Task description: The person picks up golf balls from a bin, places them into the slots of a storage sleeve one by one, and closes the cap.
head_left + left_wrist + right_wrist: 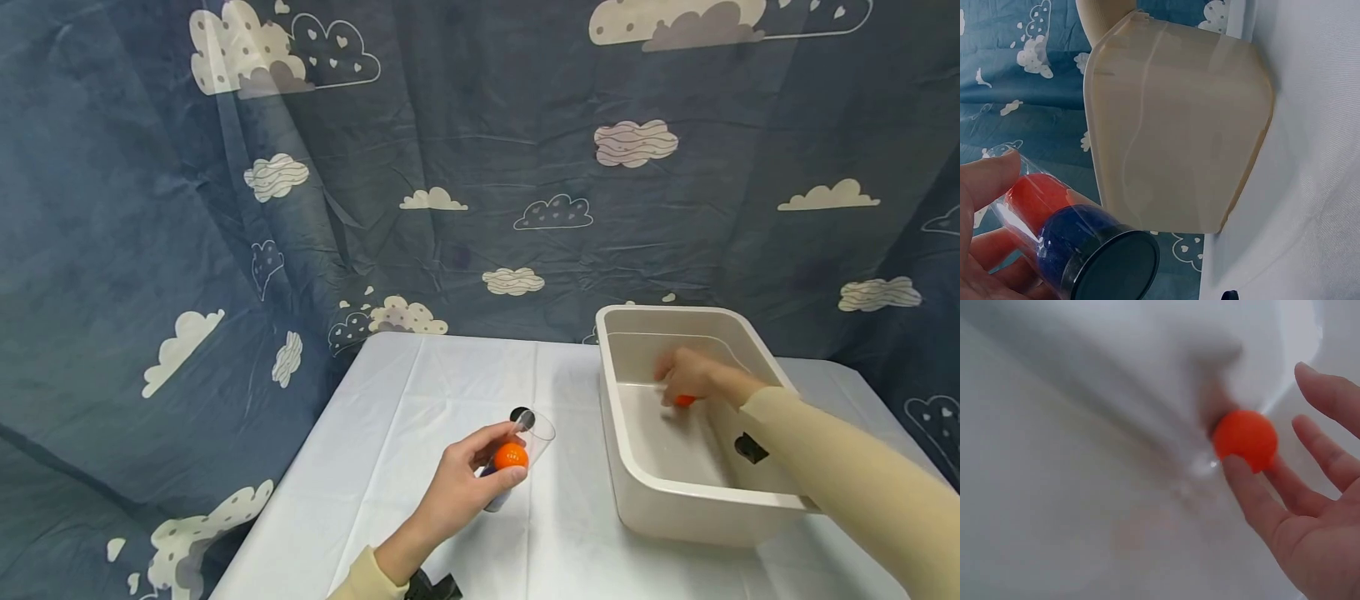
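Note:
My left hand (471, 479) grips a clear plastic cup (542, 442), tilted over the table. Inside it sit an orange ball (512, 455) and, toward the base, a dark blue ball (1071, 236); the dark round base (1119, 269) faces the left wrist camera. A black round piece (519, 414) shows beside the cup's rim, partly seen through the clear wall. Down in the white plastic bin (626, 433), my right hand (693, 375) pinches another orange ball (1245, 440) between thumb and fingers, close to the bin's inner wall. The hand is blurred in the head view.
The bin stands on the right part of a table with a white cloth (420, 408). A dark blue curtain (480, 167) with cloud prints hangs behind and to the left of the table. The right sleeve (847, 467) crosses the bin's right rim.

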Available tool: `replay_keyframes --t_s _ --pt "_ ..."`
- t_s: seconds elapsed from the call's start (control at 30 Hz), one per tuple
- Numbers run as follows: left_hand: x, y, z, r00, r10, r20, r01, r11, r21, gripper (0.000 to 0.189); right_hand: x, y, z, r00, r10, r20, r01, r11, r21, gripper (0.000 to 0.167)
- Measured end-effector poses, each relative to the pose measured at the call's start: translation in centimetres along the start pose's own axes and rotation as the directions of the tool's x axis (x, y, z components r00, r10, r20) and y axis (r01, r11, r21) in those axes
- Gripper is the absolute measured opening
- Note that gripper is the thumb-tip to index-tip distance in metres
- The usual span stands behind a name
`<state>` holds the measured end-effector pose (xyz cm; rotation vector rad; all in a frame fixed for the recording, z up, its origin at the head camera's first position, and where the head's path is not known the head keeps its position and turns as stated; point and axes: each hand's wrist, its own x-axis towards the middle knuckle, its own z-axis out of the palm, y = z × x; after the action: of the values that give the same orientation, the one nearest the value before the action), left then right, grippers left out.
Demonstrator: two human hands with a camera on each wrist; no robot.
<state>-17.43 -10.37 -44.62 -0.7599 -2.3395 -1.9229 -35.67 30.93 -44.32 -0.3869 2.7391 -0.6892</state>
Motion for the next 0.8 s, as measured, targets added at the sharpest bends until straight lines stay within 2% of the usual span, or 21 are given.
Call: replay_keyframes --t_s 0.17,0.3,0.57,0.73,0.8 --pt "-0.3 -0.2 -0.2 1.0 0.015 -0.004 -0.016 1.0 -0.003 0.051 0.4 -0.4 1.1 0.999 0.01 0.033 -0.011 1.0 0.023 0.043" --pt "-0.5 -0.3 -0.5 0.999 0.025 -0.022 -0.025 1.0 0.007 0.05 0.8 -0.3 1.9 0.999 -0.011 0.043 0.011 1.0 0.006 0.042" --pt "-0.6 0.0 -1.0 0.999 0.007 -0.033 -0.007 1.0 0.006 0.051 1.6 0.1 3.0 0.989 -0.146 0.036 0.148 0.988 -0.053 0.036" --pt "-0.7 0.0 -1.1 0.999 0.016 -0.043 -0.016 1.0 0.003 0.051 1.8 0.3 3.1 0.984 -0.178 0.033 0.18 0.981 -0.078 0.037" --pt "-0.8 0.0 -1.2 0.999 -0.003 -0.047 0.002 1.0 -0.003 0.051 1.8 0.2 3.0 0.983 -0.183 0.033 0.185 0.979 -0.083 0.038"
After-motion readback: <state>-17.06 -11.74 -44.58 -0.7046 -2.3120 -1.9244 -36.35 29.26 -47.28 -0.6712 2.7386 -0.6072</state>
